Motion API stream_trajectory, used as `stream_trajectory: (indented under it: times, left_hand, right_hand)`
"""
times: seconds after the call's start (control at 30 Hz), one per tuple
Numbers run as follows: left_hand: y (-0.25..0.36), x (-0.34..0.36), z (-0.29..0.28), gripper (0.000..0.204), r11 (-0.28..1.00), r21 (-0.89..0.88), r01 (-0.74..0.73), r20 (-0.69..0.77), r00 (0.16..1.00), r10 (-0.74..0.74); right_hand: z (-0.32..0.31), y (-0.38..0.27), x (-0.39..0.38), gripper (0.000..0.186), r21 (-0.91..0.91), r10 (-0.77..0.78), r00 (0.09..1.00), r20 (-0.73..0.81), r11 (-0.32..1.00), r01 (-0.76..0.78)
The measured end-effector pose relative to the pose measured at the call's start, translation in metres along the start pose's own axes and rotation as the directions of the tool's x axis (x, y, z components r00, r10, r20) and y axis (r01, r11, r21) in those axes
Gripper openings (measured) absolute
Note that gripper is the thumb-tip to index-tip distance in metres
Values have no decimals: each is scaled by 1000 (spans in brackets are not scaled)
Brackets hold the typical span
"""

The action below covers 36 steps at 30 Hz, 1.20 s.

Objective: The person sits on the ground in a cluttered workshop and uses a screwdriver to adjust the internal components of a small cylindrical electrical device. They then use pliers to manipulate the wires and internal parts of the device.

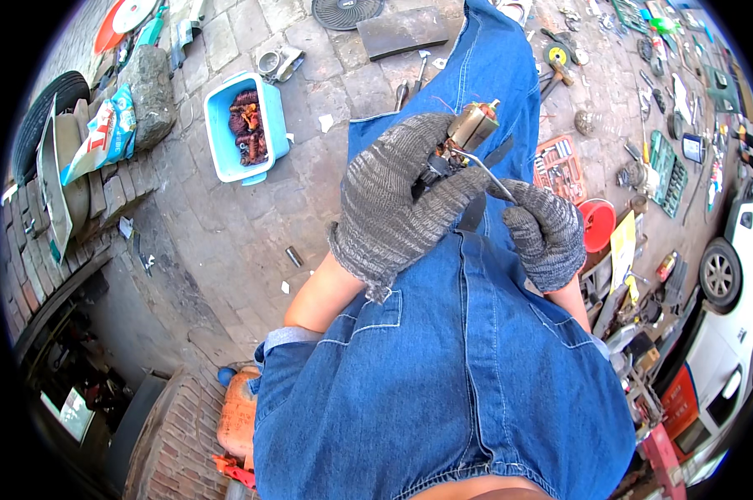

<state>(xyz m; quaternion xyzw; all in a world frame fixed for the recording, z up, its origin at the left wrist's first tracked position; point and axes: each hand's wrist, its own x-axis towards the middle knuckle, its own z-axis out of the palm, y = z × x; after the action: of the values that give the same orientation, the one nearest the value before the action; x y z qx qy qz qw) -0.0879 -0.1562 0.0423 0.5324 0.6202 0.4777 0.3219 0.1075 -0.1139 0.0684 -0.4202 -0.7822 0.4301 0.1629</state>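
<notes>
My left hand (pixel 401 196), in a grey knitted glove, is closed around a small motor-like part (pixel 474 125) with a brass-coloured metal casing. Thin wires and dark pieces show at its lower end, partly hidden by the fingers. In my right hand (pixel 547 237), gloved the same way, is a thin metal rod tool (pixel 493 177). Its tip reaches the lower end of the casing, beside my left thumb; its rear end is hidden in my fingers. Both hands are above my lap, over blue denim clothing (pixel 426 367).
To the left stands a light blue tub (pixel 214 142) holding reddish-brown coils. A red bucket (pixel 597 223), an orange tool case (pixel 558 169), a green socket case (pixel 670 179) and a hammer (pixel 561 73) lie right. A white car (pixel 739 308) is at far right, an orange cylinder (pixel 239 412) lower left.
</notes>
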Motion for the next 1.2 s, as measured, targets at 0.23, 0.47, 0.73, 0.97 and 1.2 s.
stream_trajectory:
  times: [0.23,0.47,0.73,0.97,1.2]
  left_hand:
    - [-1,1,4,51,997,-53,-57,-23,998,56]
    - [1,3,3,50,999,-40,-33,-31,999,32]
    - [1,1,2,51,993,-117,-7,-32,999,4]
    - [-3,1,2,52,997,-32,-72,-32,997,71]
    - [-2,-1,-2,52,985,-161,55,32,998,-51]
  right_hand:
    - [-4,-2,-2,24,112,36,999,24,993,-39]
    - [-1,10,-8,26,81,20,1000,-13,997,-18]
    - [-3,6,-4,25,72,33,999,7,997,-33]
    - [-5,5,-3,24,87,46,998,45,995,-50]
    - [-2,4,-3,24,189,76,992,101,977,-94]
